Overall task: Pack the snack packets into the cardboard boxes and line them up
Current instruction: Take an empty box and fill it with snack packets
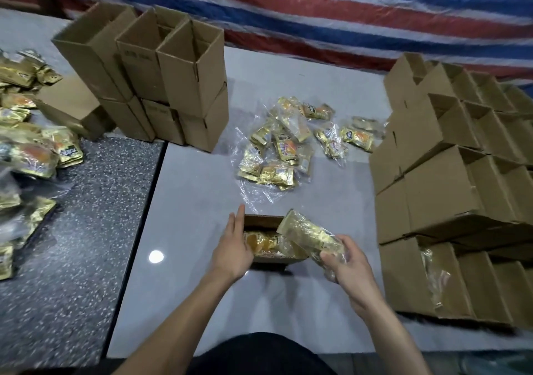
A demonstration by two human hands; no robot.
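Note:
A small open cardboard box (261,220) lies on the pale floor in front of me, with gold snack packets (259,243) inside it. My left hand (233,248) rests flat against the box's left side, fingers straight. My right hand (347,262) grips a clear-wrapped bundle of gold packets (310,232), tilted with its far end over the box's right side. A loose pile of gold snack packets (281,150) in clear plastic lies further out on the floor.
Stacked open boxes (184,66) stand at the back left. Rows of stacked boxes (444,178) fill the right side. More gold packets (31,150) are heaped at the far left on the dark speckled floor (86,230). A striped tarp (346,14) hangs behind.

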